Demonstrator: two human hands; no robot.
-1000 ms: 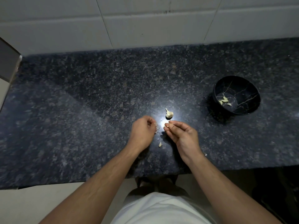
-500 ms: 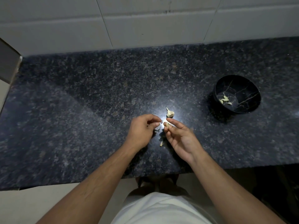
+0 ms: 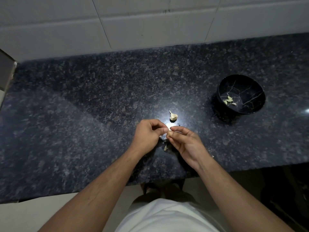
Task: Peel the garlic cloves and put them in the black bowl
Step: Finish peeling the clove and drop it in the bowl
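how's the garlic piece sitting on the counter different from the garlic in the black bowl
The garlic piece lies alone on the bare counter, just beyond the hands; the cloves lie together inside the black bowl. The garlic piece is bigger and rounder, with a thin stem tip sticking out; the cloves are small, slim slivers. Both are pale cream, and no hand touches either.

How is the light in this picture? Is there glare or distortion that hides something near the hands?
Head view: dim overall, with one bright glare spot on the countertop just beyond the left hand and right hand, below the garlic head. The clove pinched between the fingertips is small and partly washed out. Wide-angle bending curves the wall tiles; the black bowl stays readable.
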